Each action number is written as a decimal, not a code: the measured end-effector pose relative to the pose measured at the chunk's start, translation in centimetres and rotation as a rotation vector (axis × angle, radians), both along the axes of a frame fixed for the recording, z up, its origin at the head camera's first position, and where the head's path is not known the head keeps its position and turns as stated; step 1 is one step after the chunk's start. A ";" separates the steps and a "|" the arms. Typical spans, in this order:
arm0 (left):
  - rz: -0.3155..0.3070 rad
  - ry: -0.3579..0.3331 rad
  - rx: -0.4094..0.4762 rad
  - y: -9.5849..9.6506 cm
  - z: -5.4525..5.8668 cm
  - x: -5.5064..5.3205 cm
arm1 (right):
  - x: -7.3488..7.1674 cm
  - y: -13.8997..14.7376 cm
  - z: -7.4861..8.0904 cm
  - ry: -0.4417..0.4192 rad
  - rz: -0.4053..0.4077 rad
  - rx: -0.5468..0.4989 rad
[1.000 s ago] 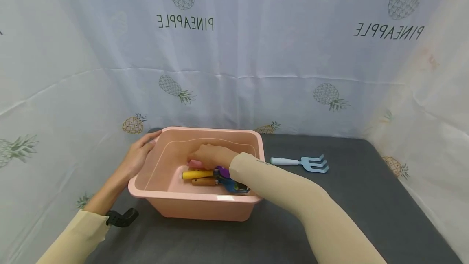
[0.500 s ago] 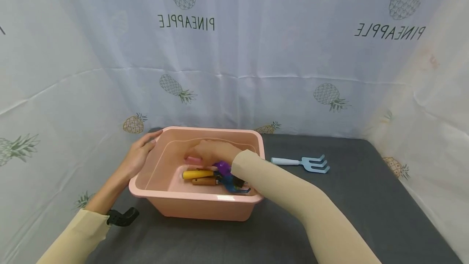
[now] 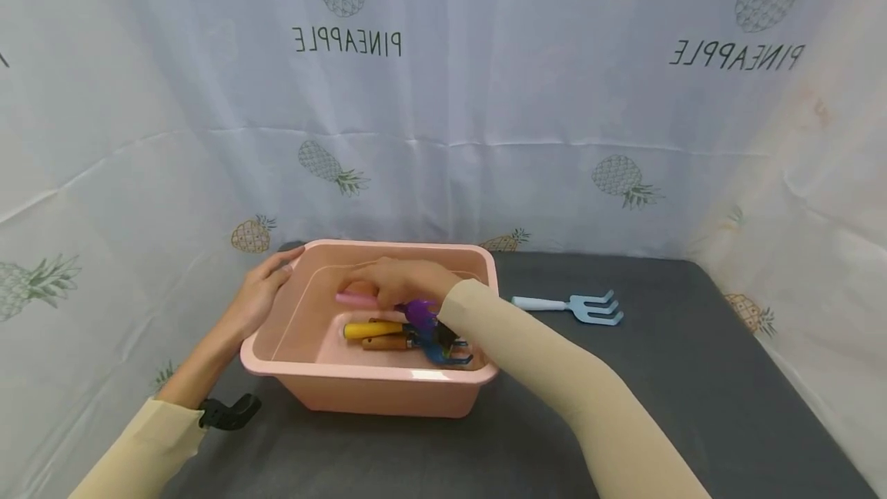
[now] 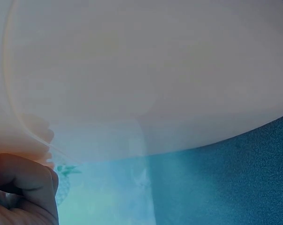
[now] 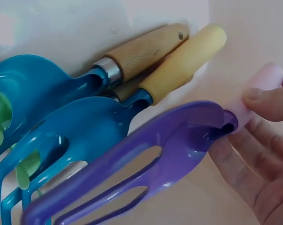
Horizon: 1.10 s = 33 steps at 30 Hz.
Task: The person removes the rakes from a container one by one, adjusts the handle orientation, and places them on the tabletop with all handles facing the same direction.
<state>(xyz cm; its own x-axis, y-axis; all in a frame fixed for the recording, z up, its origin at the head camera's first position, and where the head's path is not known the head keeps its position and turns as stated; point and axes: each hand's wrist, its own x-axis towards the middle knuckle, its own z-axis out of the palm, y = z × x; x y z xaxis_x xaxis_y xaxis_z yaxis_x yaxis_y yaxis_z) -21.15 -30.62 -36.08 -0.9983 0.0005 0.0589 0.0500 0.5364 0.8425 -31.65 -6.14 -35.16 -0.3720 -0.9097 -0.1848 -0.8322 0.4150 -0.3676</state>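
Inside the pink plastic basin [image 3: 367, 403], my right hand [image 3: 409, 282] grips the pink handle of a hand rake [image 5: 179, 145] with a purple pronged head. Thumb and fingers wrap the handle in the right wrist view. My left hand [image 3: 262, 295] holds the basin's left rim; its curled fingers show at the lower left of the left wrist view. Beside the purple head lie two blue hand rakes, one with a yellow handle [image 3: 374, 329] and one with a wooden handle [image 3: 386, 343]. Green pieces [image 5: 28, 168] show behind their prongs.
On the dark grey table [image 3: 665, 391], right of the basin, lies a light blue hand rake [image 3: 568, 306] with a pale handle. A white cloth with pineapple prints [image 3: 443, 114] hangs behind and along both sides.
My right hand has shifted a little left and up in the basin, bringing the pink handle along, and more of the purple head shows. My left hand stays on the rim.
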 end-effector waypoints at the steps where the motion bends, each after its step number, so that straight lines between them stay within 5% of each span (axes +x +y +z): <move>1: -0.004 -0.001 0.001 0.0 0.0 0.0 | 0.0 0.0 0.0 -0.008 -0.004 -0.007; 13: 0.006 0.014 -0.014 -0.1 -0.1 -0.1 | 0.5 -0.1 0.9 -0.097 -0.075 -0.036; 33: -0.003 0.019 -0.010 -0.3 0.0 0.0 | 1.8 0.8 4.6 0.058 0.007 -0.003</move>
